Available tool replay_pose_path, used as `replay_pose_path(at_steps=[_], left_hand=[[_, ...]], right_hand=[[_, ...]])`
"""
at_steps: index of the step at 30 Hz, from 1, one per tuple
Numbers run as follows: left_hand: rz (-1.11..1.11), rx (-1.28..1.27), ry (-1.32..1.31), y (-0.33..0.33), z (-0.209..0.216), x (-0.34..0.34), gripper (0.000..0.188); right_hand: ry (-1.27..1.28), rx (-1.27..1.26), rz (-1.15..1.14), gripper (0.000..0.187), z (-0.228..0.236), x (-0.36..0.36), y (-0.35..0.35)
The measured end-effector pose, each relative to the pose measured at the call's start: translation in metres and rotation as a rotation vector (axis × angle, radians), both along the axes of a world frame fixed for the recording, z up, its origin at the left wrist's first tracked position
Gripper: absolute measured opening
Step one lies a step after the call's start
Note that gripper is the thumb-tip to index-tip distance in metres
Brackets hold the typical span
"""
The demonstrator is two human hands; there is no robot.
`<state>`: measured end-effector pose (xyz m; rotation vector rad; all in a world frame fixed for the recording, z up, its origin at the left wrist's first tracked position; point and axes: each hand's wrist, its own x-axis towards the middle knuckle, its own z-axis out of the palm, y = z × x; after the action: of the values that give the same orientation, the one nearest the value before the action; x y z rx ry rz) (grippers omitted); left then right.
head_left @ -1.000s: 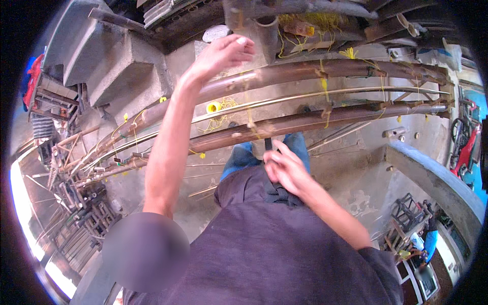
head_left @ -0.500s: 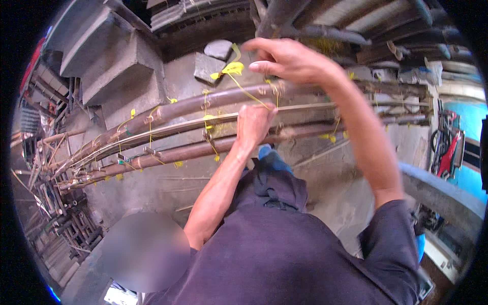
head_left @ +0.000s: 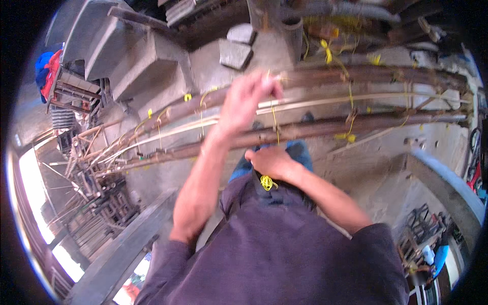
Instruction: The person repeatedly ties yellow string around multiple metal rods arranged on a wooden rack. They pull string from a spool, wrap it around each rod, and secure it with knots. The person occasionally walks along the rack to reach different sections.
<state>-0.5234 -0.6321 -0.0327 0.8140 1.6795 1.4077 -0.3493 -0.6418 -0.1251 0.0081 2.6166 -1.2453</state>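
Two long brown poles, the far pole (head_left: 315, 77) and the near pole (head_left: 305, 128), run side by side across the view, with thin pale strips (head_left: 320, 102) between them. Yellow cord (head_left: 351, 94) spans the poles at intervals. Over the far pole is my left hand (head_left: 241, 104), blurred, its fingers bent together; a fine yellow strand shows by the fingertips, but what they hold is unclear. My right hand (head_left: 273, 161) is at my waist, fingers curled with their tips hidden. Just below it hangs a small yellow coil of cord (head_left: 267, 183) against my dark clothing.
Concrete steps (head_left: 152, 66) rise at the far left, near two flat stones (head_left: 235, 54). A grey beam (head_left: 447, 183) slants along the right side. Stacked wooden pieces (head_left: 101, 223) lie at left, and upright pipes (head_left: 291, 30) stand beyond the poles.
My right hand has come down from beyond the far pole to my waist. My left hand has moved from the middle strips to the far pole. The whole view has shifted.
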Motion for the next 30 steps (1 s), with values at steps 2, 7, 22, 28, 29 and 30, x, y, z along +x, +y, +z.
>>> replay_pose_path(at_steps=[2,7,22,28,29,30], left_hand=[[-0.076,-0.219,0.196,0.044,0.021,-0.035,0.032],[-0.028,-0.488,-0.246,0.069,-0.116,-0.076,0.020],[-0.192,-0.264,0.556,-0.203,-0.037,-0.086,0.032],[0.022,-0.307,0.682,-0.197,-0.059,-0.058,0.023],[0.027,-0.353,0.711,-0.204,-0.058,-0.054,0.022],[0.035,-0.371,0.765,-0.197,-0.058,-0.056,0.024]], right_hand=[[-0.074,-0.032,0.013,0.018,0.023,0.004,0.015],[0.125,0.069,0.151,0.026,0.012,0.010,0.033],[0.034,-0.127,-0.478,0.013,0.169,-0.083,-0.075],[0.370,0.170,0.212,0.027,0.196,-0.238,-0.044],[0.246,0.028,0.079,0.036,0.191,-0.251,-0.030],[0.169,0.119,-0.096,0.049,0.157,-0.258,-0.007]])
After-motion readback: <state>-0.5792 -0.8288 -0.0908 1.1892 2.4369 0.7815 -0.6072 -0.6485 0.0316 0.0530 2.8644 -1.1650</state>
